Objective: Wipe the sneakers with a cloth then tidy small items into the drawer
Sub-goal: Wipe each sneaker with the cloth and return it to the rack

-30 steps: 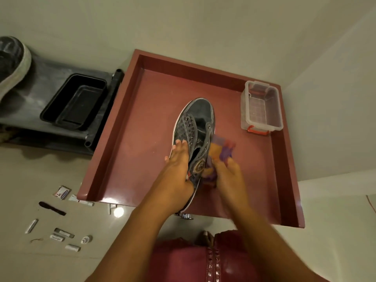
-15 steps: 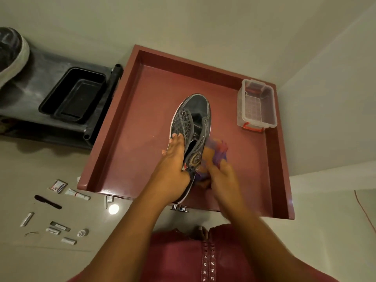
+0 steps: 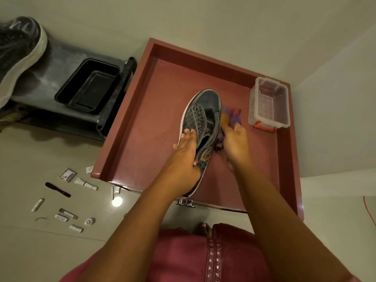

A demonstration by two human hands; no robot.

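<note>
The right hand (image 3: 236, 145) is bunching the purple-and-yellow cloth (image 3: 231, 119) against the sneaker's (image 3: 203, 127) right flank, while the left hand (image 3: 186, 157) is gripping the sneaker at its collar. The sneaker is lying in the red drawer (image 3: 126, 127), left of a clear bin (image 3: 268, 104). If the hold loosens, the wiping pressure could be sliding the sneaker sideways. Small items (image 3: 67, 200) are waiting on the floor left of the drawer.
</note>
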